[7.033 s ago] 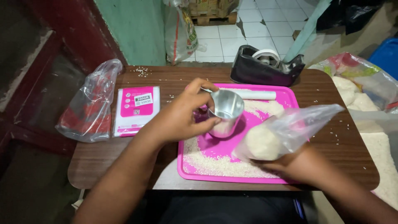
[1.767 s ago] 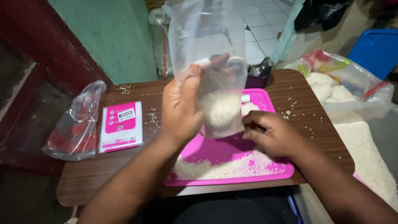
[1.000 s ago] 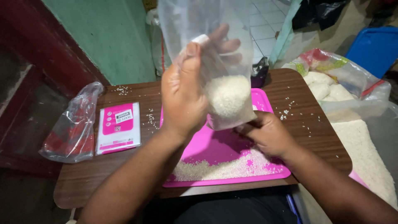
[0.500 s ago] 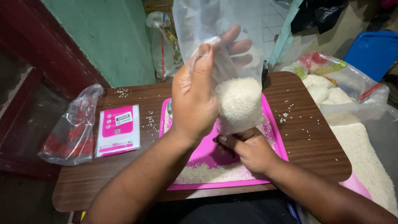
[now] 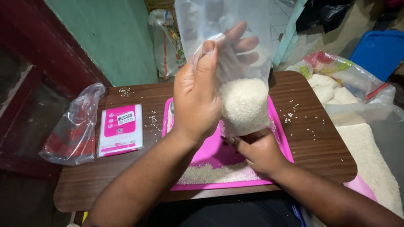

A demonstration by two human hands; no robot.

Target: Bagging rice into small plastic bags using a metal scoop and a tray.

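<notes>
Left hand: the left hand (image 5: 198, 101) grips the upper part of a clear, thin plastic bag of white rice (image 5: 242, 84), thumb on the near side, fingers behind the film.
Right hand: the right hand (image 5: 259, 149) cups the bag's rounded bottom from below, fingers curled against it.
Bag: held upright above the tray, at about 12 o'clock from the right hand; rice fills its lower part in a packed lump, the film above is empty and crinkled.
Tray: a flat pink plastic rectangular tray (image 5: 214, 153) lies on the table under the hands; loose rice is spread along its near edge at 6 o'clock.
Table: a brown wood-grain table (image 5: 320, 151) with rounded corners, stray grains scattered on it.
At 9 o'clock: a flat pink and white packet (image 5: 120, 130), and beyond it a crumpled clear plastic bag with red inside (image 5: 71, 130).
At 2 o'clock: a large clear plastic sack (image 5: 345, 90) holding white filled bags, off the table's far right corner.
</notes>
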